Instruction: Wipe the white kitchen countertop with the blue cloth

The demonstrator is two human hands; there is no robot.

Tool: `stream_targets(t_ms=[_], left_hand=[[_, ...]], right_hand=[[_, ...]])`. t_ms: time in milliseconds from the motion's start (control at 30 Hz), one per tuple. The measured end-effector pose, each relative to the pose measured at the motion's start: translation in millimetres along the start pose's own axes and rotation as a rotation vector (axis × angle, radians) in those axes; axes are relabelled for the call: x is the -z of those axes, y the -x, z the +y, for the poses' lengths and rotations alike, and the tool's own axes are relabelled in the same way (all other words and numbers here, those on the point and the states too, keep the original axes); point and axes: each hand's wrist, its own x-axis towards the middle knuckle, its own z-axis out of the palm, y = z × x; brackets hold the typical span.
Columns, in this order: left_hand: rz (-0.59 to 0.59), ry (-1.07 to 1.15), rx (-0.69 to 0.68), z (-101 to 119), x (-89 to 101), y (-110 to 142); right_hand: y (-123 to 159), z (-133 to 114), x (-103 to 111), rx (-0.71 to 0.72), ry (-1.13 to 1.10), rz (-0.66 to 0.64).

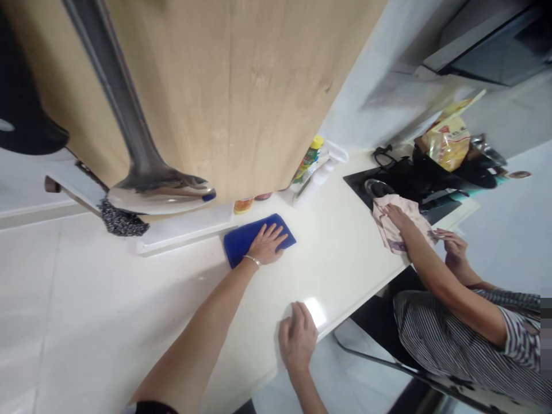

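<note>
My left hand [266, 244] lies flat with fingers spread on a folded blue cloth [241, 240], pressing it against the white countertop [340, 247]. A thin bracelet circles that wrist. Lower down, near the counter's front edge, my right hand [299, 336] rests on the surface with its fingers curled together. Nothing shows in it, though the palm side is hidden. Behind the blue cloth, against the wall side, stand a white rack [319, 172] and a yellow-capped bottle [311, 155].
Close above hang a metal ladle [159, 190] and a wooden board [250, 86]. A dark scouring pad [123, 218] is at left. On the right, a co-worker's hand [397, 215] presses a pink cloth [399, 230] beside the black cooktop [362, 181]; a wok [470, 175] holds a yellow packet [448, 144].
</note>
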Motion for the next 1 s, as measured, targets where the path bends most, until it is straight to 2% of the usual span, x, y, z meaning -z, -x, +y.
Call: stream_targets(t_ms=[133,233,333,433,567,700,800,900,1000], left_hand=[[0.001,0.010,0.018,-7.3,-3.1,-31.4],[0.014,0.005,0.030,-11.4,-6.2,-44.9],[0.015,-0.006,0.018,-12.9,-7.9,-47.8],[-0.004,-0.021,-0.002,-9.8,-6.9,-36.1],[-0.011,-0.024,-0.041,4.9,-4.3,6.1],[0.004,-0.069,-0.068,32.0,-3.5,69.0],[-0.004,-0.122,-0.085,57.2,-3.0,118.3],[-0.020,-0.147,-0.073,85.1,-0.9,163.8],[-0.046,-0.137,-0.047,117.0,0.7,202.7]], right_hand=[[-1.8,0.0,0.0,-0.003,0.009,-0.002],[-3.1,-1.2,0.8,-0.017,0.025,-0.007],[-3.8,-1.2,1.1,-0.031,0.026,-0.017],[-3.5,1.0,1.4,-0.052,0.006,-0.022],[-1.7,5.8,0.2,-0.043,-0.033,-0.010],[1.8,8.4,-4.4,-0.047,-0.093,0.023],[3.0,9.2,-4.1,-0.082,-0.235,0.056],[-0.1,17.6,5.6,-0.130,-0.457,0.054],[-11.7,39.7,21.4,-0.133,-0.547,-0.002]])
